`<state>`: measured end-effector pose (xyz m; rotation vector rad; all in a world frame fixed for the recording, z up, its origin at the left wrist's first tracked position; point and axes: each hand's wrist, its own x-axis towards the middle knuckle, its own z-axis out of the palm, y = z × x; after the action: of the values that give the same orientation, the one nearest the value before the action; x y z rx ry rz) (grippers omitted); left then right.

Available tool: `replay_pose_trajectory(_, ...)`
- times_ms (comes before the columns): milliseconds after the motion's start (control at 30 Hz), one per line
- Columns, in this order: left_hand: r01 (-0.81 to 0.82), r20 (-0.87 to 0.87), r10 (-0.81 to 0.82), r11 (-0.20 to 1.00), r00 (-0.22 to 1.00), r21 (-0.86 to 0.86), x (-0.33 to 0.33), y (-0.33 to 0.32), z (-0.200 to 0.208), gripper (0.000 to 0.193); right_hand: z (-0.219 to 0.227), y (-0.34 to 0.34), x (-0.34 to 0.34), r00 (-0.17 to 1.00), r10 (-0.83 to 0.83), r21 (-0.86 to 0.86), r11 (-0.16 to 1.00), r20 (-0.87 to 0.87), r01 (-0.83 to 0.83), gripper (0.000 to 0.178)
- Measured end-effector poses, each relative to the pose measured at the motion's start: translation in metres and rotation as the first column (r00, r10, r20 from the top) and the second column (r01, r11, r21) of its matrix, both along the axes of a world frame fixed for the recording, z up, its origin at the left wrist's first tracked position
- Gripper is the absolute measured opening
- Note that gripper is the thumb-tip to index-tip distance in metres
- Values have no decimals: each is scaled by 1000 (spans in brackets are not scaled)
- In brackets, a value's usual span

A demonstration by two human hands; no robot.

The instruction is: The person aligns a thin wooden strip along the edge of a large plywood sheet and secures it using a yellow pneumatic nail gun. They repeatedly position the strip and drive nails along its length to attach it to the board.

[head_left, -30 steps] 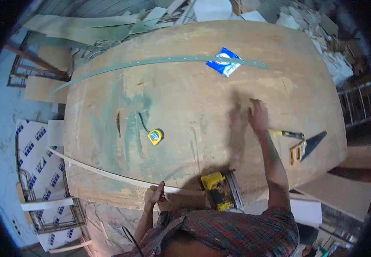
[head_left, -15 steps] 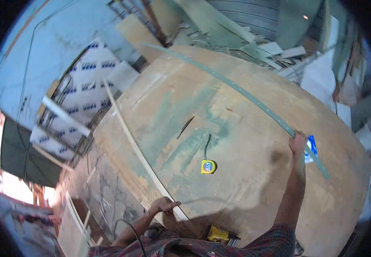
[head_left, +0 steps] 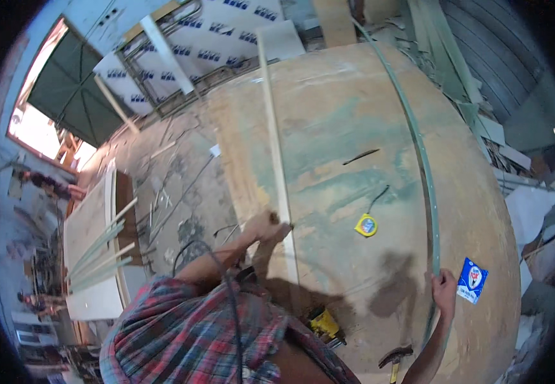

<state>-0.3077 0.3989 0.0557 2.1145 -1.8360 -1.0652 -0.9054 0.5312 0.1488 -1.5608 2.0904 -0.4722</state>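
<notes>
On the left side of a large wooden work surface (head_left: 328,89), my left hand (head_left: 266,228) is closed at the near part of a long pale wooden strip (head_left: 276,144). My right hand (head_left: 444,291) grips the near part of a long green strip (head_left: 422,150) dotted with small pale spots. A dark shadow runs along the green strip's left side. Between both strips lie a yellow tape measure (head_left: 366,224) and a thin dark tool (head_left: 361,156) whose kind I cannot make out. To the right of my right hand is a blue-and-white packet (head_left: 473,280).
A yellow-and-black tool (head_left: 324,324) and a hammer (head_left: 395,362) lie close to my body. A dark cable (head_left: 234,320) crosses my plaid shirt. Beyond the left edge stands a box-like wooden piece (head_left: 88,221) bearing several strips. Offcuts (head_left: 492,130) clutter the right side.
My view has turned leftward, so both strips now point more directly away from me. My right hand and the green strip no longer overlap the blue packet. A hammer has come into view.
</notes>
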Motion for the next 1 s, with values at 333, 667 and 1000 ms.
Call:
replay_pose_trajectory(333, -266, -8, 266, 963, 964, -48, -30, -85, 23, 71, 50, 158, 147, 776, -201, 221, 972, 598, 82, 10)
replay_pose_trajectory(667, -453, -660, 372, 890, 652, 55, 17, -88, -56, 25, 84, 232, 237, 944, -268, 235, 921, -193, 310, 42)
replay_pose_trajectory(1000, -412, -893, 340, 888, 296, 202, 52, -80, -29, 19, 34, 194, 257, 904, -387, 158, 896, -179, 415, 35)
